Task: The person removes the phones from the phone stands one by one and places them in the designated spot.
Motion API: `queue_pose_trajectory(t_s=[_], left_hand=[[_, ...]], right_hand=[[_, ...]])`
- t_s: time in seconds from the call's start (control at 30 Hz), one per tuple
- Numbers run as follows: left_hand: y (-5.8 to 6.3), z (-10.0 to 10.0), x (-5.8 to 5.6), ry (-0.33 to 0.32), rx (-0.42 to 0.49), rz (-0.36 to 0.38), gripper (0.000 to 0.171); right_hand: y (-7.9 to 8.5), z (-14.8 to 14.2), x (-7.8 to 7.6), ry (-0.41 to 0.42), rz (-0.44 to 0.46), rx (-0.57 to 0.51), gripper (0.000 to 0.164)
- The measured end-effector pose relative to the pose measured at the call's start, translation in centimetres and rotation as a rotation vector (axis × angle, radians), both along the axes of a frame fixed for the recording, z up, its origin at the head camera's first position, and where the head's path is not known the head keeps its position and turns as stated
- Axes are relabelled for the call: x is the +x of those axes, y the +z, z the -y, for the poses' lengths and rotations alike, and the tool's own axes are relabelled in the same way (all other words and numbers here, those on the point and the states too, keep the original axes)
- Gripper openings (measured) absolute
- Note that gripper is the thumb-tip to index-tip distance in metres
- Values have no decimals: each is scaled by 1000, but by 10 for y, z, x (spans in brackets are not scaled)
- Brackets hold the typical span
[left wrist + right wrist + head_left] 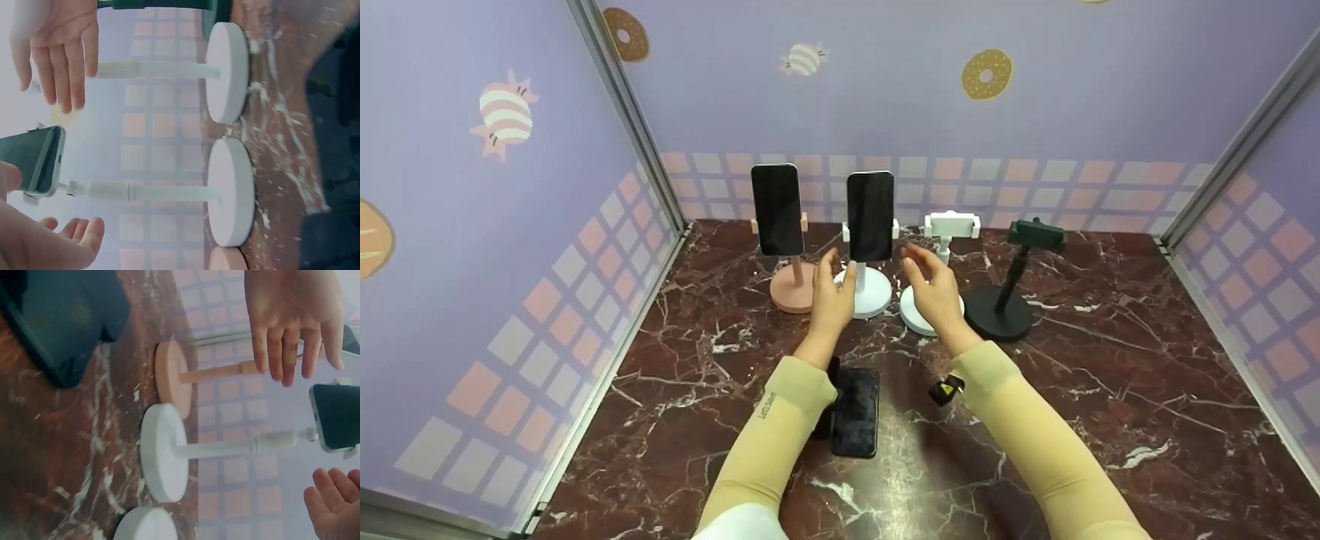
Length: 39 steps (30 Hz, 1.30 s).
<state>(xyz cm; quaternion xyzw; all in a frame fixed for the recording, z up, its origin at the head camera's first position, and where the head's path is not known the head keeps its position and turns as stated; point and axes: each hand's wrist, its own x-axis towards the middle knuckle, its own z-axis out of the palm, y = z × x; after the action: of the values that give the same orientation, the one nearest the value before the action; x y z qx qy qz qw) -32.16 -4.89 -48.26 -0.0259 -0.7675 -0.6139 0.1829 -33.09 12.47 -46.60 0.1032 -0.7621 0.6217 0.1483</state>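
Observation:
A smartphone (871, 214) stands upright in the clamp of a white phone stand (873, 294), its dark screen facing me. Just left of and below it is my left hand (832, 301), fingers loosely bent and holding nothing. My right hand (937, 291) is on the other side, in front of a second white phone stand (952, 225) with no phone in its clamp. In the right wrist view, a gap shows between the clamped phone (337, 417) and the relaxed fingers of both hands. Whether the left thumb touches the phone in the left wrist view, I cannot tell.
To the left, a pink phone stand (792, 291) holds another smartphone (778, 210). A black phone stand (1001, 311) is at the right end of the row. Another dark phone (856, 412) lies on the marble tabletop (1110, 420) beside my left sleeve, which partly hides a black object.

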Motion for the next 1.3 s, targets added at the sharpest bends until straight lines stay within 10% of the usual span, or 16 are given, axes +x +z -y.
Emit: queue_pose_trajectory(t_s=[0.43,1.3], left_hand=[[25,-8,-19,52,136,-40,48],[32,1,-37,19,256,-24,37]], right_hand=[[18,19,-24,9,93,-33,43],[20,36,-36,-37,153,-252,31]])
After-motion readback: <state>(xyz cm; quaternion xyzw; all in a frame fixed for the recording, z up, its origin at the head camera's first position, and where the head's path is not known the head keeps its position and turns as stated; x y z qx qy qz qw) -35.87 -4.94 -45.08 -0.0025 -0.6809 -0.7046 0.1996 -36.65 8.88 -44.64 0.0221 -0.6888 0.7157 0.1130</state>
